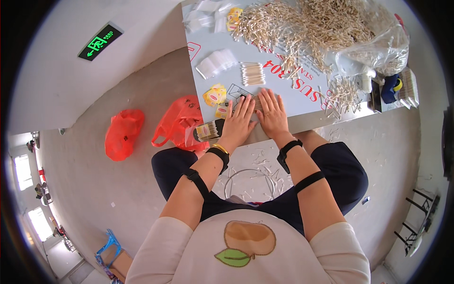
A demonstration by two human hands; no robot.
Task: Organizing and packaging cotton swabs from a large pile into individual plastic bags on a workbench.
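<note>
My left hand [239, 120] and my right hand [273, 113] lie side by side at the table's near edge, fingers stretched out flat. Between and under them shows a small row of cotton swabs [257, 103], partly hidden by the fingers. Just beyond lies a neat row of cotton swabs [253, 74]. Yellow paper labels [215, 94] rest left of my left hand. Beside that wrist, at the table edge, is a clear pouch of swabs [207, 131] with a yellow label and dark ends. A stack of small clear bags [216, 63] lies farther back.
A large heap of loose swabs [326, 28] covers the far table, beside a big clear plastic bag [388, 45]. A smaller swab pile [343, 94] lies at the right. Red plastic bags [124, 135] stand on the floor at left; fallen swabs [255, 177] litter the floor below.
</note>
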